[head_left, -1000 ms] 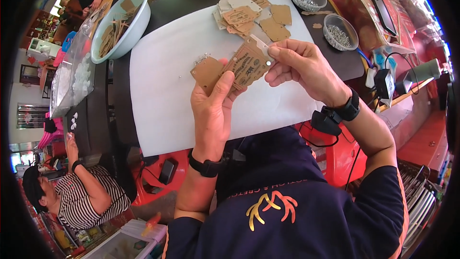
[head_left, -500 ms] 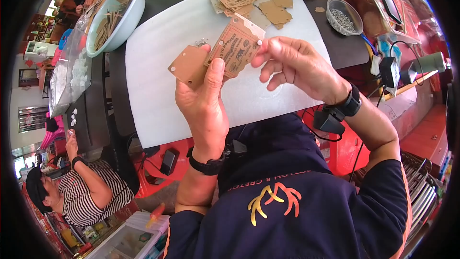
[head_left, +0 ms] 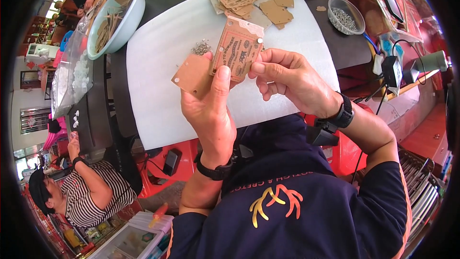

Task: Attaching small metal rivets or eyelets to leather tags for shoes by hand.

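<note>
My left hand [head_left: 211,120] grips two thin brown boards, thumb on top. One is a printed board [head_left: 239,43] with ornate dark lettering, a wavy upper edge and a silvery stud near its right corner. Fanned out to its left is a plain brown board [head_left: 191,74] with small holes and a pale round stud. At the printed board's right edge, my right hand [head_left: 292,76] has thumb and forefinger pinched together; whatever lies between them is hidden. Small metal studs [head_left: 201,47] lie in a loose heap on the white sheet [head_left: 158,91], just beyond the boards.
A pile of similar boards [head_left: 239,0] lies at the sheet's far end. Two clear tubs of metal bits [head_left: 342,19] stand at the far right. To the left are a pale blue basin [head_left: 136,24] and a clear bin [head_left: 60,96]. Two people work nearby.
My right fingers have slid from the studded corner down along the printed board's right edge. Both boards have shifted slightly right, and the stud heap shows more fully.
</note>
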A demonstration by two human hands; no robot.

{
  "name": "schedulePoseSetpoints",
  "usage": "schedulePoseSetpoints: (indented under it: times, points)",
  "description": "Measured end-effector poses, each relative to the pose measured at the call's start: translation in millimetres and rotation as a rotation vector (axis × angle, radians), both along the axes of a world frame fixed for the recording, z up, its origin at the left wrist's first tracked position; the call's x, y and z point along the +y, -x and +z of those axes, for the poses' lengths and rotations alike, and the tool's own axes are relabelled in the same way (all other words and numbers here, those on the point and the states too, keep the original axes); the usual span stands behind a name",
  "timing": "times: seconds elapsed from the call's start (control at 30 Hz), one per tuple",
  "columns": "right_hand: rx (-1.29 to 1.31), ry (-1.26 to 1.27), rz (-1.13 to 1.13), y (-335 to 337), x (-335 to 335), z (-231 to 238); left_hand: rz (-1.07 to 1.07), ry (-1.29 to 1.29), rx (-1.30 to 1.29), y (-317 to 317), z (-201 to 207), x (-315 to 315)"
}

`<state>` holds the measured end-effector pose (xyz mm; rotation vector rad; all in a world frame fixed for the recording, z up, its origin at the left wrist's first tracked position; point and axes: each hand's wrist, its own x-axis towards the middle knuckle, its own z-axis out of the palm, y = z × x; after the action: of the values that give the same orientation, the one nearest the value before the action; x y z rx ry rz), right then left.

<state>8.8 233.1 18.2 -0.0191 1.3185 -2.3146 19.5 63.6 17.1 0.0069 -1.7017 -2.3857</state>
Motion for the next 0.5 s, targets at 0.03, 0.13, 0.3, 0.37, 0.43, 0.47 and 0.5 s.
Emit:
schedulePoseSetpoints:
  times: [0.03, 0.13, 0.3, 0.37, 0.43, 0.47, 0.5]
  points:
    - [-0.001, 0.004, -0.023, 0, 0, -2, 0.008, 0.001, -0.002, 0, -1, 1]
    - [-0.011, 0.015, -0.07, 1, -1, -1, -0.007, -0.021, -0.025, -1, 2, 6]
    - [-0.025, -0.041, -0.129, 4, 2, -2, -0.094, -0.036, -0.076, 1, 4, -5]
    - [-0.004, -0.171, -0.195, 5, 11, -1, -0.19, -0.102, -0.129, 8, 1, -23]
    - [0.067, -0.282, -0.191, 6, 25, -1, -0.157, -0.136, -0.15, 20, -4, -50]
    - [0.074, -0.333, -0.209, 6, 29, 0, -0.075, -0.051, -0.135, 29, -10, -67]
    - [0.081, -0.379, -0.223, 6, 32, -1, 0.012, 0.037, -0.123, 37, -16, -87]
